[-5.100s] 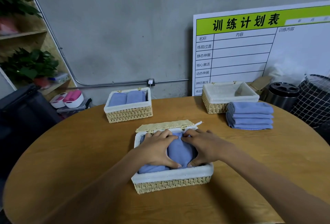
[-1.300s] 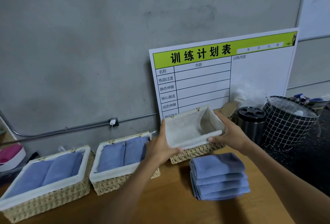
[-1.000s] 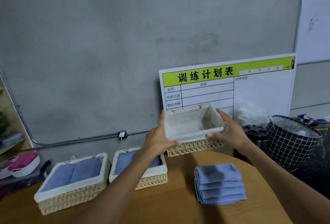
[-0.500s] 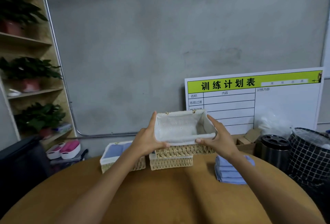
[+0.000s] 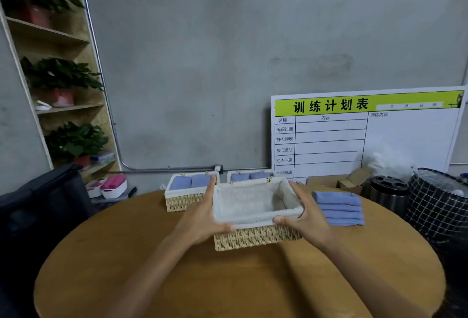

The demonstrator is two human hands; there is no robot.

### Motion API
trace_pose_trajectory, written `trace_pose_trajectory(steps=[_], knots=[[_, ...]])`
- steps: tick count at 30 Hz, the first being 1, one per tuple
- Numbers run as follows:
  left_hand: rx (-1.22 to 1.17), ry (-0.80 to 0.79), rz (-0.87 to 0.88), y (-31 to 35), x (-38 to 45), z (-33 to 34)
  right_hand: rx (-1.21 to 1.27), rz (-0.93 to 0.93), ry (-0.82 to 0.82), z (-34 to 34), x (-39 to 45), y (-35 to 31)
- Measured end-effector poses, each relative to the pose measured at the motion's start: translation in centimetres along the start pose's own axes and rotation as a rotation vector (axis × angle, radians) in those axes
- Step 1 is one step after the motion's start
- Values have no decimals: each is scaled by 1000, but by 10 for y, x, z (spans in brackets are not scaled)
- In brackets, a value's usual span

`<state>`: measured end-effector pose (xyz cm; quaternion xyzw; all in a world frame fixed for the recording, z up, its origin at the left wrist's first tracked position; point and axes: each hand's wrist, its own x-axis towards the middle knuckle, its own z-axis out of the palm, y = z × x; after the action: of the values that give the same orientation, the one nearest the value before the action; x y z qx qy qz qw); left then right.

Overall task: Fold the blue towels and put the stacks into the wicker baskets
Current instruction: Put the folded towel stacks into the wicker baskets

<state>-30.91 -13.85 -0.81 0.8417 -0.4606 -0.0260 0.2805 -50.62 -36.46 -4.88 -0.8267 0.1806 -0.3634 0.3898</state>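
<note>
While left hand [image 5: 202, 219] and right hand [image 5: 307, 219] grip empty basket [image 5: 253, 206] sides: level carry; towel stack [image 5: 338, 208] just beyond right hand, likely next load.

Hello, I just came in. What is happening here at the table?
A person is packing folded blue towels into wicker baskets. The left hand and right hand grip the two ends of an empty basket over the round table. Two baskets at the back, one on the left and one behind it, already hold towels. A stack of folded towels waits on the table to the right.
</note>
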Motion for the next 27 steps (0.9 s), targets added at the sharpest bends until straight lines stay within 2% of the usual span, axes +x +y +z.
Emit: trace_pose_trajectory(steps=[12, 27], knots=[[32, -136, -83, -29, -38, 70, -31, 103, -57, 33, -71, 55], [91, -146, -53, -38, -26, 75, -91, 116, 5, 42, -72, 60]])
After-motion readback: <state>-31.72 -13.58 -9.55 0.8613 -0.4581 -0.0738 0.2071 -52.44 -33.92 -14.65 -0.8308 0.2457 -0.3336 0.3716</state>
